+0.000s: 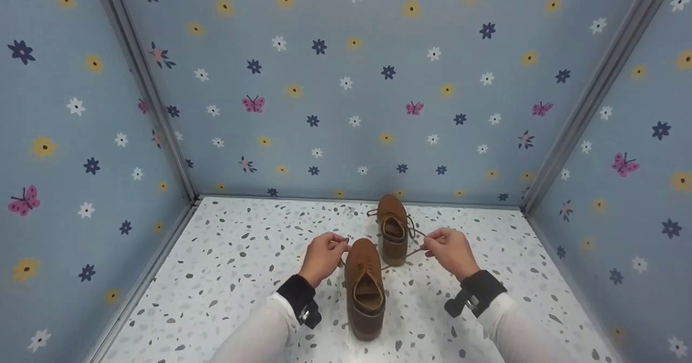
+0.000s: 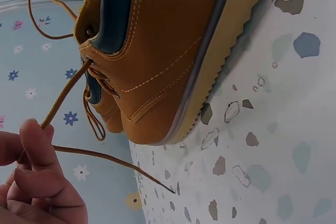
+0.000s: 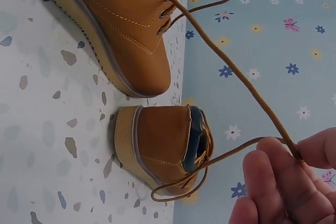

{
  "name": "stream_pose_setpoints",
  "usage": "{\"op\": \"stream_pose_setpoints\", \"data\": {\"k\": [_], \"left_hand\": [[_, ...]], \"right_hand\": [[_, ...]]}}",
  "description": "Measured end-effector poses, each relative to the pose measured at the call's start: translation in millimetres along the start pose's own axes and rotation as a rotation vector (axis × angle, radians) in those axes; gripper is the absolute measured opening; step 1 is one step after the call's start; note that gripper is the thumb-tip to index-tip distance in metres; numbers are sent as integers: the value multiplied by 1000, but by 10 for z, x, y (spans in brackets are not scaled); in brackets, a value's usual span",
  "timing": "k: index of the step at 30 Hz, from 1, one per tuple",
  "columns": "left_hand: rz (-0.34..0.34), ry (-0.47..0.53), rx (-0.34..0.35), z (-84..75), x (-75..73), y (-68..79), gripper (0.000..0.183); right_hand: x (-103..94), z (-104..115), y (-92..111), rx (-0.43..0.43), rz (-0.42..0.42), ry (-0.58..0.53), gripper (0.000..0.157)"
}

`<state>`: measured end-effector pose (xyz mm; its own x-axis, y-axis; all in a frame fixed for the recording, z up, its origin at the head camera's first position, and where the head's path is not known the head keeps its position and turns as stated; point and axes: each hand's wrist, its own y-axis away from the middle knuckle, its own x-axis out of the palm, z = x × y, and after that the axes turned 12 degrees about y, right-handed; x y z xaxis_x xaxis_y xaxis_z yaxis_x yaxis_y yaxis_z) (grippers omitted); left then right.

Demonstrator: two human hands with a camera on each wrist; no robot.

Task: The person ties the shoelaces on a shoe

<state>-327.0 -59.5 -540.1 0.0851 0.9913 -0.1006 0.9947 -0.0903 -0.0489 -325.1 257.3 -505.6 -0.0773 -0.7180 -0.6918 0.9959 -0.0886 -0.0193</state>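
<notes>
A brown lace-up shoe [image 1: 361, 257] with a dark padded collar and pale ridged sole stands upright on the floor between the two hands. To its left, my left hand [image 1: 324, 256] pinches one shoelace [image 2: 64, 95] between thumb and finger, and the lace's loose end trails past the fingers. On the other side my right hand [image 1: 450, 250] pinches the shoe's other lace [image 3: 231, 66], stretched from the top eyelet. A second brown shoe [image 1: 390, 206] stands just beyond, slightly right; its laces hang in loops [image 3: 163, 192], close to the right hand's lace.
White speckled floor [image 1: 243, 260] lies under the shoes. Blue panels patterned with flowers and butterflies [image 1: 346, 109] rise at the back and both sides, with grey metal posts [image 1: 148, 92] at the corners. The far shoe's toe is close to the back panel.
</notes>
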Motion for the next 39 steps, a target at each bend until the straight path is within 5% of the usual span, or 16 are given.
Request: {"op": "stream_pose_setpoints", "data": {"k": [11,18,33,39], "left_hand": [[48,-42,151,-154,209,-49,15],[169,-46,207,-179,288,-27,15],[194,-202,83,-60,221,-105,15],[240,-174,78,-43,147,-111,22]], "right_hand": [[49,35,-25,-14,-10,-62,15],[70,24,-31,-6,3,-82,14],[62,57,-34,-44,25,-143,14],[32,111,-46,-55,27,-157,17]]}}
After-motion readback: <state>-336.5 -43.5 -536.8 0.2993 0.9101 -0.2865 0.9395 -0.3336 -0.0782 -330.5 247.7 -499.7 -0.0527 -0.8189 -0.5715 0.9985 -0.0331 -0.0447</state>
